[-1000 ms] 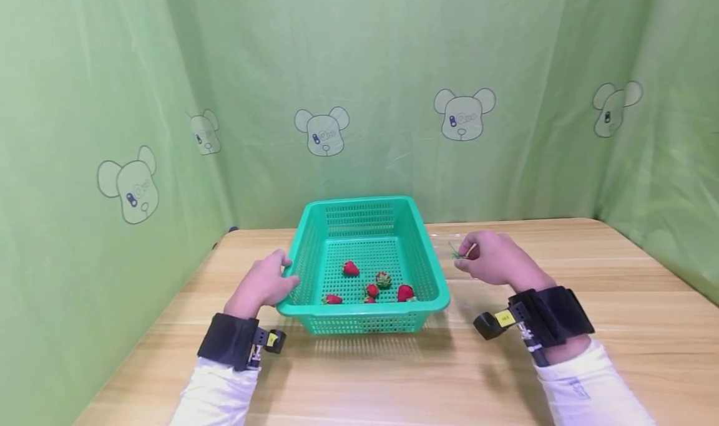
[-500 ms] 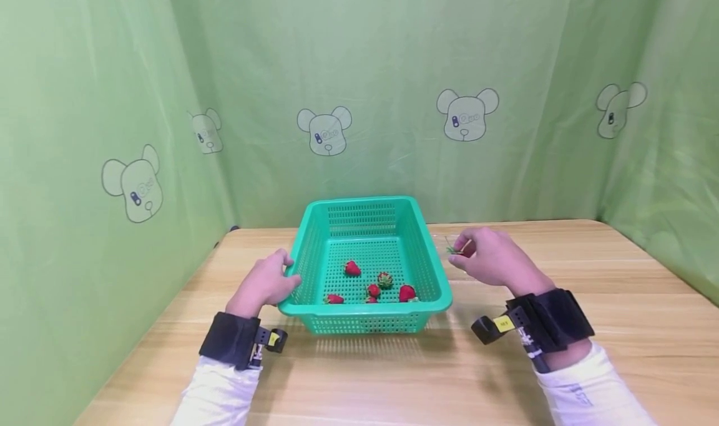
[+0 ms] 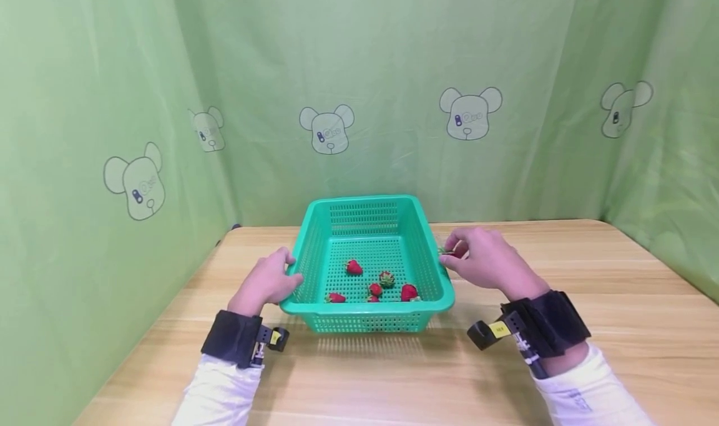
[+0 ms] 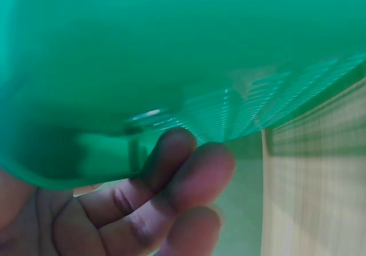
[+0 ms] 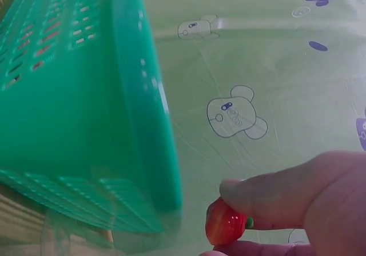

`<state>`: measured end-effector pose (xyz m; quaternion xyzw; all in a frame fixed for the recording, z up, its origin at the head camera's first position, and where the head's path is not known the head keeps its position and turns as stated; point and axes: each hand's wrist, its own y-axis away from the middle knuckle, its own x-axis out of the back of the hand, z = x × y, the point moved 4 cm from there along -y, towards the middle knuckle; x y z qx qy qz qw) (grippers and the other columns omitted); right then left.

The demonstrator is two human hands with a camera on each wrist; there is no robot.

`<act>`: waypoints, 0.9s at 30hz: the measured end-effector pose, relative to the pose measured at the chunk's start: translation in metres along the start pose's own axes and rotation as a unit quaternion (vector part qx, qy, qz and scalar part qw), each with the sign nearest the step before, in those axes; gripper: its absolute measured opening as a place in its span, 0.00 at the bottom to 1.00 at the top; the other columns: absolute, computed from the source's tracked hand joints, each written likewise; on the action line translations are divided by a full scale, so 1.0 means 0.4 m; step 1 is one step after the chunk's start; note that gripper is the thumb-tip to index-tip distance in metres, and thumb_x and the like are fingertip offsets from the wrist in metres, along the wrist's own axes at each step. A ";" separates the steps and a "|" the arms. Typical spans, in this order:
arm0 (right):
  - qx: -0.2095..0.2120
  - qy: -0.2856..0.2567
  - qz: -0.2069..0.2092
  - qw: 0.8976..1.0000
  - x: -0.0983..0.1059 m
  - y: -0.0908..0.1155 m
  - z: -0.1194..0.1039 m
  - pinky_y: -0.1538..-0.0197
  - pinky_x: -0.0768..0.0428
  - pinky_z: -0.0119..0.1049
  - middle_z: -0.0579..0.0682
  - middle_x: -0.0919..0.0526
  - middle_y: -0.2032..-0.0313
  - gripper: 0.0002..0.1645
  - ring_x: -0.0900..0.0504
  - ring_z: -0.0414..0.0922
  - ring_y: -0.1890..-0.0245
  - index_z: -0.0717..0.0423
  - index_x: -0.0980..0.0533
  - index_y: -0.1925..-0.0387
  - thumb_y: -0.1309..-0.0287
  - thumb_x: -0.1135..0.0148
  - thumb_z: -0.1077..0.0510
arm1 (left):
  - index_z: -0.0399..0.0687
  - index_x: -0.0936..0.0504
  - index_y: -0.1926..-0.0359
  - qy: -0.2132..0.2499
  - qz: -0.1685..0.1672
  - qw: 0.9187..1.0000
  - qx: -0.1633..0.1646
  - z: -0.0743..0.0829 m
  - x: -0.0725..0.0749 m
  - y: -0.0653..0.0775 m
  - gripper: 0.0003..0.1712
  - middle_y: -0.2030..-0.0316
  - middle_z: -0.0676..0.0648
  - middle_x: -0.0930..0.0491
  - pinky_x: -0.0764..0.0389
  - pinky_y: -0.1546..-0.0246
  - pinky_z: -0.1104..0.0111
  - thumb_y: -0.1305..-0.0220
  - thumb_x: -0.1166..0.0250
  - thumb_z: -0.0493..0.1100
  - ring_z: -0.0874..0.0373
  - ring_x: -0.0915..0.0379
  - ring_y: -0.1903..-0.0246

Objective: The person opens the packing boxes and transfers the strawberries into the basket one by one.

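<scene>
A green plastic basket (image 3: 365, 309) with perforated walls stands on the table. Inside it lie several red strawberries (image 3: 353, 267), mostly toward the near side. My left hand (image 3: 266, 280) grips the basket's left rim; in the left wrist view, its curled fingers (image 4: 203, 173) show under the rim. At the basket's right rim, my right hand (image 3: 489, 257) pinches a strawberry (image 5: 224, 223) between thumb and fingers. That strawberry is mostly covered by the hand in the head view, with a bit of its green leaves showing.
The wooden table (image 3: 359, 376) extends to both sides and in front of the basket. A green curtain (image 3: 393, 133) printed with bear heads hangs behind and at both sides. Black straps with small cameras (image 3: 482, 335) sit on both wrists.
My right hand has moved left with the strawberry, from beside the basket to its right rim. My left hand keeps its grip on the left rim.
</scene>
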<state>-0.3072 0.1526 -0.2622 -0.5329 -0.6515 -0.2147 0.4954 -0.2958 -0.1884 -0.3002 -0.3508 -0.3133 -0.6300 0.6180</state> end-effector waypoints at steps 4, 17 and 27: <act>0.015 0.004 0.003 1.000 -0.005 0.001 -0.009 0.68 0.19 0.46 0.59 0.16 0.67 0.11 0.19 0.52 0.68 0.59 0.22 0.65 0.44 0.35 0.55 | 0.34 0.33 0.45 -0.002 0.001 1.000 0.001 0.001 -0.002 -0.002 0.24 0.67 0.39 0.22 0.21 0.76 0.65 0.38 0.39 0.40 0.55 0.25 0.78; 0.031 0.000 0.009 0.999 -0.012 0.008 -0.028 0.68 0.18 0.46 0.57 0.15 0.69 0.07 0.19 0.51 0.69 0.57 0.23 0.69 0.45 0.35 0.57 | 0.34 0.33 0.45 -0.010 0.001 1.000 -0.004 0.009 -0.005 -0.007 0.23 0.61 0.37 0.23 0.22 0.74 0.64 0.38 0.39 0.41 0.54 0.26 0.77; 0.043 0.012 0.017 0.999 -0.016 0.013 -0.039 0.68 0.20 0.47 0.55 0.16 0.71 0.09 0.20 0.50 0.70 0.58 0.23 0.69 0.45 0.35 0.56 | 0.35 0.32 0.46 -0.029 0.009 0.999 -0.015 0.018 0.001 -0.006 0.23 0.56 0.33 0.23 0.23 0.72 0.64 0.39 0.39 0.42 0.52 0.25 0.72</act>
